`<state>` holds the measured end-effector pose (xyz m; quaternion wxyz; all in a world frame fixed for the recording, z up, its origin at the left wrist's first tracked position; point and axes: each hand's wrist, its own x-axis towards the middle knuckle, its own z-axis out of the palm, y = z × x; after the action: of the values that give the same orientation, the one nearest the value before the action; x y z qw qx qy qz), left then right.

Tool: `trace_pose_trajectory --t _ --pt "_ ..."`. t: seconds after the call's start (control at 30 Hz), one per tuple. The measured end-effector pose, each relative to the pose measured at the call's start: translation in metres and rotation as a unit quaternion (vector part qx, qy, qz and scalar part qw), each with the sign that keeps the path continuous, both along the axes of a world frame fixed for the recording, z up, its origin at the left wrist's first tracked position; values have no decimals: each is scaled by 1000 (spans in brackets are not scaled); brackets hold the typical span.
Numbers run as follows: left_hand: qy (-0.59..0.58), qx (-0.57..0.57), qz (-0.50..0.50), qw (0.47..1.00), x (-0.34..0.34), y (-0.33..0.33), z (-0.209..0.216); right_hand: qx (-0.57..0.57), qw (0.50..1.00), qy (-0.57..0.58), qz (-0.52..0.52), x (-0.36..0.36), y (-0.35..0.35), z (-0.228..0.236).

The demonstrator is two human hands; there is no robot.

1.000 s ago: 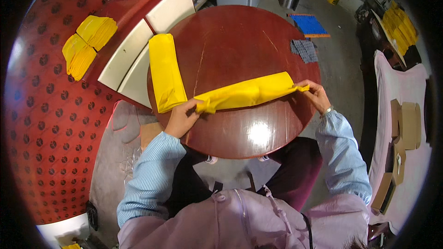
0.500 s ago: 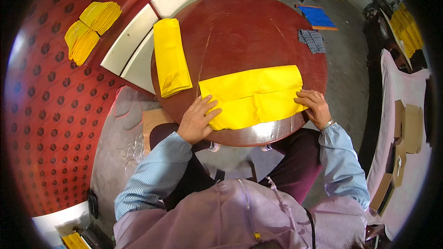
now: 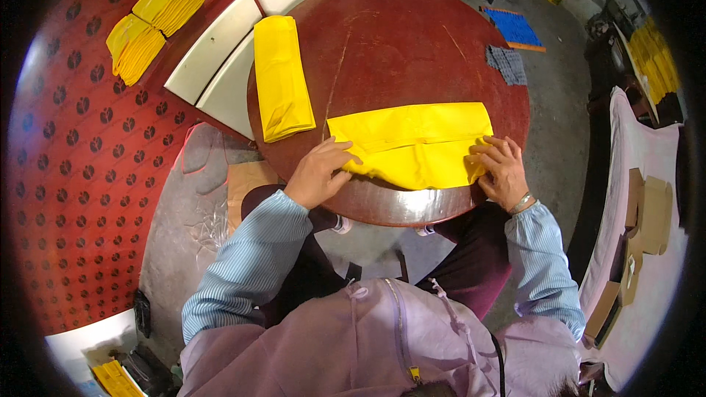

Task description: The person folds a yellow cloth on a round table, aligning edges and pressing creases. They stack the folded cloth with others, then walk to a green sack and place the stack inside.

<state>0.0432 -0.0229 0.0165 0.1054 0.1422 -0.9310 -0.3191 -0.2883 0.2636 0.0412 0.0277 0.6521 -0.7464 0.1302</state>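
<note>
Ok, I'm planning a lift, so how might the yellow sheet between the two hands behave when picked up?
The yellow sheet is probably floppy: its near edge is uneven and creased. It's likely light for its size, as it appears thin. It may slide if pushed, since the round table beneath looks smooth and shiny.

The yellow sheet (image 3: pixel 412 136) lies on the near part of the desk (image 3: pixel 397 51), with its long side going from left to right. Its far edge is quite straight, and the right end of this edge is slightly farther than the left end. One fold line crosses its middle. The near portion is wrinkled, its edge is curved, and both near corners are partly hidden.
</note>
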Motion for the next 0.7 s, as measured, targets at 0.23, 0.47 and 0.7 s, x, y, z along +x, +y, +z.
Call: trace_pose_trajectory --t 0.23,0.47,0.7 --pt "-41 137 22 990 -18 -15 11 -50 994 -92 43 83 -47 17" --pt "-5 26 -80 996 -4 -16 11 -26 977 -210 -6 106 -65 -3" --pt "1 -96 -113 989 10 12 -1 -6 992 -113 -48 100 -76 -20"
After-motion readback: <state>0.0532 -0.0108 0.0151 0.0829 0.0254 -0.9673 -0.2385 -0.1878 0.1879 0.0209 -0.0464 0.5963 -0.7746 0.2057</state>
